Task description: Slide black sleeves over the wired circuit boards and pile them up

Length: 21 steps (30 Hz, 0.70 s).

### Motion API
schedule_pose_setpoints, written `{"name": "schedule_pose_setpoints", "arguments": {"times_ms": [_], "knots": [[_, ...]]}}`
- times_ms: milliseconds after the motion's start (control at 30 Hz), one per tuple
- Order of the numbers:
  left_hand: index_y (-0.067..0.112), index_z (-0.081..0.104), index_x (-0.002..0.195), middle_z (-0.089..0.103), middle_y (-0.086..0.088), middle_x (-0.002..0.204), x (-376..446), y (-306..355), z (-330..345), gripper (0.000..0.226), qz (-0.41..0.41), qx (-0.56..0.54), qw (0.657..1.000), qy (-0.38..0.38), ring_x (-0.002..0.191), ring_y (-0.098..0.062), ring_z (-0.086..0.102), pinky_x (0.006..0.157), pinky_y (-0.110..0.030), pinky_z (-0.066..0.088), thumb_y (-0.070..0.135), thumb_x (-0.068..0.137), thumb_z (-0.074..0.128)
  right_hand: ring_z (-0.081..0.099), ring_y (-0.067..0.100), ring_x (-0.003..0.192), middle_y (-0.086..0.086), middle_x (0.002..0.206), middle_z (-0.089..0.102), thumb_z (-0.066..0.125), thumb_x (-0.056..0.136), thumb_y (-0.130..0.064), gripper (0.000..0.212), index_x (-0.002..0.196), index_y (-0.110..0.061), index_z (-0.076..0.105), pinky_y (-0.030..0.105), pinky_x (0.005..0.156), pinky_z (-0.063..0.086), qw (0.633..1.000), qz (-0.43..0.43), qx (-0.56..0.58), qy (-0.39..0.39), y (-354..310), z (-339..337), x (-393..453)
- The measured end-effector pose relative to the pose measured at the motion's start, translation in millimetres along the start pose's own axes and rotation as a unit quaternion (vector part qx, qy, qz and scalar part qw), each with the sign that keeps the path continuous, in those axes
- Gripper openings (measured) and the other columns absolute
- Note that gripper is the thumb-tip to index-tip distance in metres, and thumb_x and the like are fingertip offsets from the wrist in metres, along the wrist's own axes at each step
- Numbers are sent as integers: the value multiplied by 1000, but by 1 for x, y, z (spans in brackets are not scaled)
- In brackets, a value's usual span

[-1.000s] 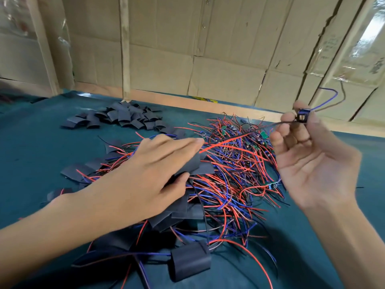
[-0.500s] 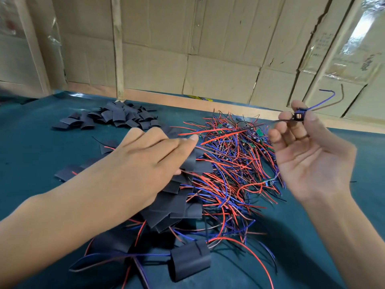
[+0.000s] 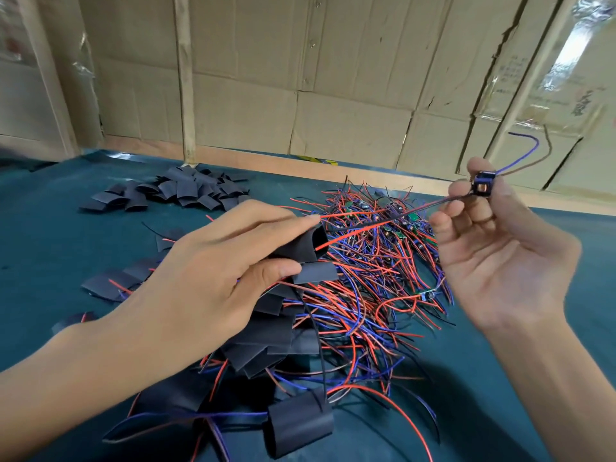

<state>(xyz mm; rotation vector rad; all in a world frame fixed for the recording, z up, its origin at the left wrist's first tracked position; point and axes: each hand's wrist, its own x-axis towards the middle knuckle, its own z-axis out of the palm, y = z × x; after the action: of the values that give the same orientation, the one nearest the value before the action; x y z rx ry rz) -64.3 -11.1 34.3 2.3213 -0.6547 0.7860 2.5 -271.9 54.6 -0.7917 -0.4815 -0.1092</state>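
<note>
My left hand pinches a black sleeve between thumb and fingers, its open end facing right, above the heap. My right hand is raised at the right, palm up, and pinches a small wired circuit board between thumb and fingertips. Blue and brown wires curl up from that board; its red and black wires stretch left and reach the sleeve's mouth. Below lies a tangle of bare wired boards with red, blue and black leads. A sleeved board lies at the near edge.
A pile of loose black sleeves sits at the back left of the green table. More flat sleeves lie by my left wrist. Cardboard walls and a wooden ledge close the far side.
My left hand has lifted a black sleeve off the heap and turned its mouth toward the right hand's wires. The right hand stays raised with the board.
</note>
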Motion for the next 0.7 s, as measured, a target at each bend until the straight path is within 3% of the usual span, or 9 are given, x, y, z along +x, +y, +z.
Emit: {"name": "schedule_pose_setpoints", "arguments": {"times_ms": [167, 333, 700], "knots": [[24, 59, 136, 57, 15, 123, -2, -3, 2, 43, 7, 13, 1000, 2, 107, 5, 53, 92, -14, 42, 29, 93, 59, 65, 16, 70, 5, 80, 69, 38, 103, -15, 25, 111, -8, 61, 28, 72, 55, 1000, -3, -3, -12, -2, 2, -2], [23, 60, 135, 57, 14, 120, -2, -1, 3, 44, 1, 14, 1000, -12, 97, 16, 48, 88, -3, 35, 28, 91, 60, 64, 16, 69, 5, 81, 69, 37, 104, -15, 27, 110, -7, 62, 28, 71, 55, 1000, -9, -7, -20, -4, 1, -3], [14, 61, 134, 58, 8, 120, -3, 2, 4, 43, 28, 5, 999, -19, 97, 18, 45, 88, -3, 35, 22, 91, 61, 63, 14, 70, 4, 79, 67, 43, 99, -16, 24, 108, -7, 63, 24, 72, 54, 1000, 5, -1, -2, -2, 3, -4]]}}
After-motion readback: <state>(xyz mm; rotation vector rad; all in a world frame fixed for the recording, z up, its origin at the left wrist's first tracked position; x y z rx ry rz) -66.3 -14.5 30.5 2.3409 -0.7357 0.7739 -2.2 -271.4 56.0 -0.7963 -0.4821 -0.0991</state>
